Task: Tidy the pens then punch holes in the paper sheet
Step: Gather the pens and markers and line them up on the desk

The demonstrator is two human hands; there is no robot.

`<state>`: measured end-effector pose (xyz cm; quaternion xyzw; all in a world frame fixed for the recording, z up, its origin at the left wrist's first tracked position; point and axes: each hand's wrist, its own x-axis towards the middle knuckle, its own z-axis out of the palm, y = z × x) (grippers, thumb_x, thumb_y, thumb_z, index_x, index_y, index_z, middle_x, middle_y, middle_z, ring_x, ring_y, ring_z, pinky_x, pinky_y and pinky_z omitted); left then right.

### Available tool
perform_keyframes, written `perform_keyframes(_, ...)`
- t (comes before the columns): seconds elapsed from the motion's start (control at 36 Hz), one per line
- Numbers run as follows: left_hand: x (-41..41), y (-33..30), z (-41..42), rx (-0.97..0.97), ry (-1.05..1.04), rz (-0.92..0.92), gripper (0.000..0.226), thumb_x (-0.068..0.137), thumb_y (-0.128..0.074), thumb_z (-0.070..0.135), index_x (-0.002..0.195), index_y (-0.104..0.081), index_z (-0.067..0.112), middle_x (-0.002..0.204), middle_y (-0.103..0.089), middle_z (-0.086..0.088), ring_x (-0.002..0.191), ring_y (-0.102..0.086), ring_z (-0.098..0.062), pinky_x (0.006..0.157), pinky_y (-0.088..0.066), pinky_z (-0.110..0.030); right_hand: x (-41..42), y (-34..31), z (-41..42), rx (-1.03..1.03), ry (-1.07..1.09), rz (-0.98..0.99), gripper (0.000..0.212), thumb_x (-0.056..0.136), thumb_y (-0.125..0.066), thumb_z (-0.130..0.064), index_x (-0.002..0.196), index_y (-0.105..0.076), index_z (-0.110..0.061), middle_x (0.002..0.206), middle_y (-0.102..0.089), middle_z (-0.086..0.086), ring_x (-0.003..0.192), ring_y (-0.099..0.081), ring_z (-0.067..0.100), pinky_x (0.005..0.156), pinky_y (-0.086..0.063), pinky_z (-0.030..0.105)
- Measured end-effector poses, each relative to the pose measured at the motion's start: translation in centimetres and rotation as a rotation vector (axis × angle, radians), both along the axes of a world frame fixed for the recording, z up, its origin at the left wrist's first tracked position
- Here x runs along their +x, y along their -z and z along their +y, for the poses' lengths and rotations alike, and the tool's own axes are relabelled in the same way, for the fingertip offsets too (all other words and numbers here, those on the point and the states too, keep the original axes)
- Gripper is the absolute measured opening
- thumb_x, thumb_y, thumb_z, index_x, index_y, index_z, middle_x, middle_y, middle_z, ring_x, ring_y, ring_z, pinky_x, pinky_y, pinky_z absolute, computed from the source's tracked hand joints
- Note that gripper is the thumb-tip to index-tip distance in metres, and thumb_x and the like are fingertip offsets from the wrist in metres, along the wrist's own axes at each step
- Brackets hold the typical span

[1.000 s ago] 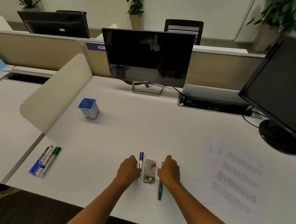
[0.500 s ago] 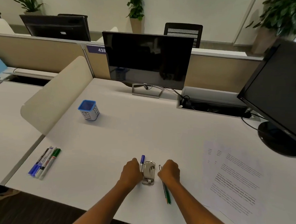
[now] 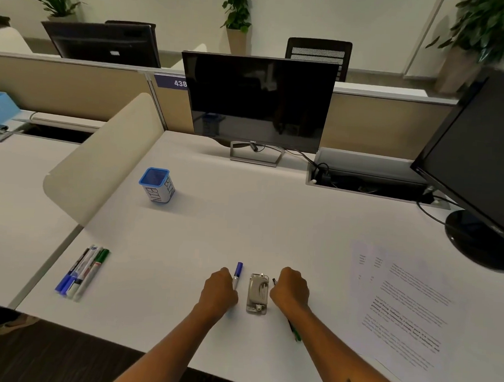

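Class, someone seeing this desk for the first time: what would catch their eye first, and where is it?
Two fists at the near edge: the left hand closed on a blue-capped marker, the right hand on a green pen, with the metal hole punch between. Further left lie a row of markers and a blue bin.

I see a smooth, matt white desk (image 3: pixel 272 221) with a laminate look. The hole punch (image 3: pixel 258 293) on it looks like dull brushed metal, grey and faintly shiny. The markers (image 3: pixel 83 272) and the blue-capped pen (image 3: pixel 237 273) look like glossy plastic. The paper sheet (image 3: pixel 399 303) is thin, matt and printed. The blue-rimmed cup (image 3: pixel 157 185) seems plastic with a paper label. The monitor (image 3: pixel 258 100) screen is glossy black glass, and its stand is satin metal.
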<state>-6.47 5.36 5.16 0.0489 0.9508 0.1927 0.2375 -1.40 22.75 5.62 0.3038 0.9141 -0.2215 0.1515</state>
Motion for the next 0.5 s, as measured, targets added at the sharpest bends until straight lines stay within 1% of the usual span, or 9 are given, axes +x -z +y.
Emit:
perform_keyframes(0.06,-0.3,-0.2,-0.6,-0.001,-0.005,0.007,0.032,0.094,-0.069,0.021,0.122,-0.058,0.012,0.12,-0.067,-0.007,0.09,-0.056,-0.018,0.077,-0.044,-0.025,-0.4,-0.6,0.2,0.01,-0.004,-0.001,0.018,0.094,-0.065,-0.013,0.112,-0.067,-0.012,0.119,-0.069,0.009,0.11,-0.07,0.031,0.089,-0.059,0.038)
perform_keyframes(0.17,-1.6,-1.1,-2.2,0.009,-0.034,0.033,0.03,0.094,-0.069,0.02,0.121,-0.06,0.012,0.117,-0.069,-0.007,0.086,-0.059,-0.017,0.076,-0.046,-0.024,-2.1,-2.3,0.5,0.011,-0.009,0.021,0.02,0.091,-0.067,-0.007,0.111,-0.068,-0.011,0.117,-0.071,0.009,0.108,-0.071,0.03,0.079,-0.056,0.033)
perform_keyframes(0.25,-2.8,-1.9,-3.6,0.008,-0.058,0.06,0.029,0.093,-0.069,0.019,0.119,-0.06,0.011,0.114,-0.069,-0.008,0.084,-0.06,-0.019,0.074,-0.047,-0.026,-3.7,-3.7,0.3,0.009,-0.03,0.041,0.015,0.092,-0.068,-0.007,0.106,-0.068,-0.01,0.112,-0.072,0.009,0.102,-0.072,0.028,0.071,-0.051,0.029)
perform_keyframes(0.39,-4.8,-3.4,-6.7,-0.013,-0.108,0.104,0.027,0.091,-0.068,0.017,0.116,-0.06,0.009,0.108,-0.069,-0.007,0.083,-0.059,-0.02,0.075,-0.048,-0.028,-6.5,-6.0,-1.2,0.015,-0.06,0.094,0.013,0.092,-0.066,-0.002,0.103,-0.067,-0.009,0.109,-0.072,0.01,0.1,-0.072,0.029,0.072,-0.054,0.031)
perform_keyframes(0.44,-5.7,-3.9,-8.2,-0.01,-0.139,0.108,0.027,0.09,-0.069,0.017,0.115,-0.06,0.009,0.108,-0.07,-0.008,0.083,-0.063,-0.022,0.074,-0.049,-0.029,-7.7,-6.8,-2.2,0.017,-0.083,0.121,0.011,0.091,-0.065,-0.001,0.093,-0.062,-0.011,0.108,-0.071,0.01,0.099,-0.072,0.03,0.071,-0.052,0.031)
perform_keyframes(0.5,-6.5,-4.2,-9.9,-0.011,-0.165,0.114,0.028,0.09,-0.071,0.018,0.114,-0.061,0.009,0.108,-0.071,-0.008,0.086,-0.066,-0.024,0.073,-0.046,-0.029,-8.9,-7.3,-3.4,0.01,-0.096,0.144,0.026,0.091,-0.065,-0.001,0.075,-0.049,-0.014,0.103,-0.071,0.01,0.097,-0.072,0.03,0.069,-0.05,0.03)
